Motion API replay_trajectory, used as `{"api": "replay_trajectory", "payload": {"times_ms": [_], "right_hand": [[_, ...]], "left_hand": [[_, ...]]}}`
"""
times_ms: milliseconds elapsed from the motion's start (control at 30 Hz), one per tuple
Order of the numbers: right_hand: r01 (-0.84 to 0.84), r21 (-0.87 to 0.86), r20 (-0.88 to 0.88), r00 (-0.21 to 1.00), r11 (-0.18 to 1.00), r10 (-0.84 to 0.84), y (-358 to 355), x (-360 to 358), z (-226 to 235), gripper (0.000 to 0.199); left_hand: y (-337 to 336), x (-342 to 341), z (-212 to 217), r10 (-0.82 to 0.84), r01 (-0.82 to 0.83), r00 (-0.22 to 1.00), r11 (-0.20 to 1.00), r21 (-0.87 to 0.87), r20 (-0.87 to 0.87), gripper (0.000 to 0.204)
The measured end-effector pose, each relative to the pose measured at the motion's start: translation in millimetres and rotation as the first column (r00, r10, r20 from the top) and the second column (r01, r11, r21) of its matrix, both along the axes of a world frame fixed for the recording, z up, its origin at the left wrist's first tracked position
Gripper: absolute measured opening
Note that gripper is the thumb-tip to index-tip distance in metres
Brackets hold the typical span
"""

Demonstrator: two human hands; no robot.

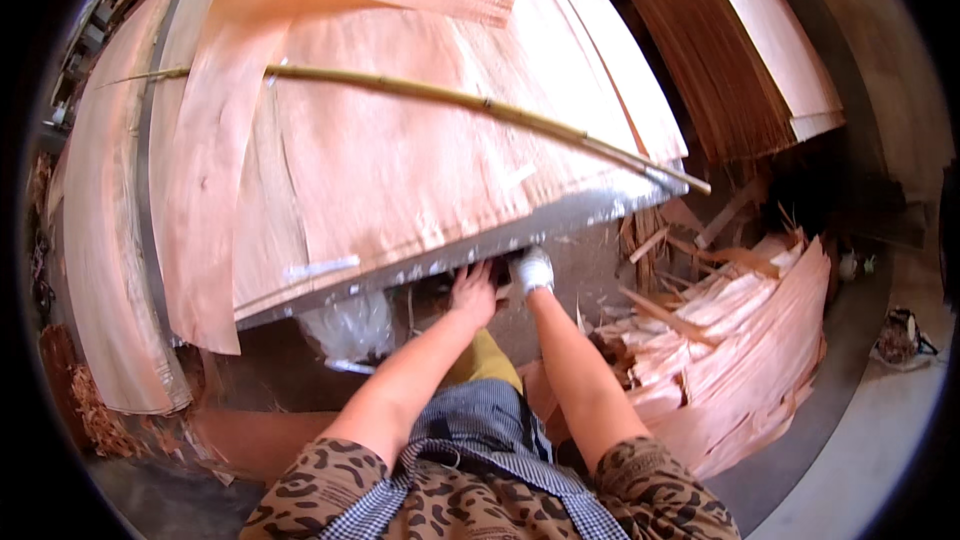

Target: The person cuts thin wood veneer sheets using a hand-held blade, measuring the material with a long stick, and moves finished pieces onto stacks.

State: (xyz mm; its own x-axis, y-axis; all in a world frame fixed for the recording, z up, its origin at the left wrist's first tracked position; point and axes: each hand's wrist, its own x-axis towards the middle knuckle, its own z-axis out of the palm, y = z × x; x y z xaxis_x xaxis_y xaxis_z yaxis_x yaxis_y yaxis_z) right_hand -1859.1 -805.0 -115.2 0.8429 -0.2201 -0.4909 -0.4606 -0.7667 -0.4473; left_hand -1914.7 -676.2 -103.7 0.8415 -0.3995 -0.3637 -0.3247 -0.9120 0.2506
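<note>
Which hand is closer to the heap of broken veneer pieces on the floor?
The right hand, in a white glove, is closer; the heap of broken veneer pieces lies just to its right. The bare left hand is farther away, at the table edge.

Warm light falls across a grey concrete floor (pixel 850 440). Right of the metal-edged worktable (pixel 560 220) lies a heap of broken wood scraps (pixel 740 340); beyond it, upper right, leans a dark stack of sheets (pixel 700 60).
</note>
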Motion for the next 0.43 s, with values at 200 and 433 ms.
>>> {"api": "replay_trajectory", "payload": {"times_ms": [200, 433], "right_hand": [[-0.067, -0.417, -0.087, 0.996, 0.906, 0.033, -245, -62, 46, 0.028], [0.47, 0.397, 0.453, 0.647, 0.788, -0.614, -340, 2, 150, 0.018]], "left_hand": [[10, -3, -15, 0.09, -0.079, 0.961, 0.995, 0.052, -0.26, 0.082], [7, 20, 17, 0.024, -0.029, 0.951, 1.0, -0.01, -0.31, 0.082]]}}
